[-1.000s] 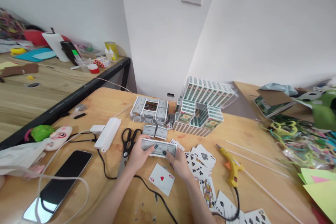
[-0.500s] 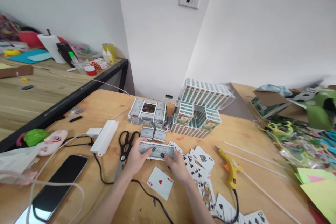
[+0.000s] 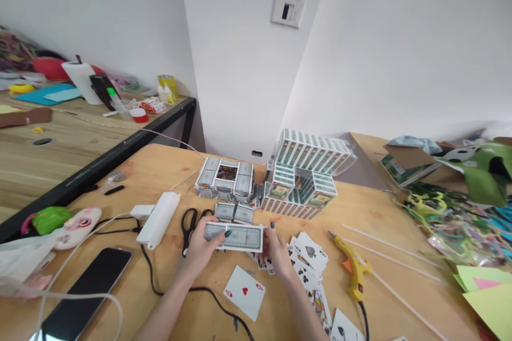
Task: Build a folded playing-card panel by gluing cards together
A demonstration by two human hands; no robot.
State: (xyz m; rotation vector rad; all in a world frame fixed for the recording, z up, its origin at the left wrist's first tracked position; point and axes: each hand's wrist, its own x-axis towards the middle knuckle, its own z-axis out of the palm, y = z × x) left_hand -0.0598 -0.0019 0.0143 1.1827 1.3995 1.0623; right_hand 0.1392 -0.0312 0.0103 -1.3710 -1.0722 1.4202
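Note:
My left hand (image 3: 202,249) grips a long strip of joined playing cards (image 3: 245,237), backs facing up, with its thumb on top near the left end. At the strip's right end is my right hand (image 3: 280,256), thumb raised off the cards and apart from the fingers; its fingertips are partly hidden by the strip's edge. Below the strip an ace of hearts (image 3: 245,292) lies face up. Just beyond it are two small card pieces (image 3: 224,211), in front of a box-like structure built of cards (image 3: 246,178). Black-handled scissors (image 3: 188,226) are partly covered by my left hand.
Card boxes (image 3: 314,152) are stacked at the back. Loose face-up cards (image 3: 310,250) and a yellow glue gun (image 3: 354,272) lie to the right, beside white glue sticks (image 3: 394,250). On the left are a white power strip (image 3: 160,218), a phone (image 3: 90,290) and cables.
My right thumb has lifted off the card strip, and the right hand has shifted to its right end. The left hand still holds the strip, moved slightly left.

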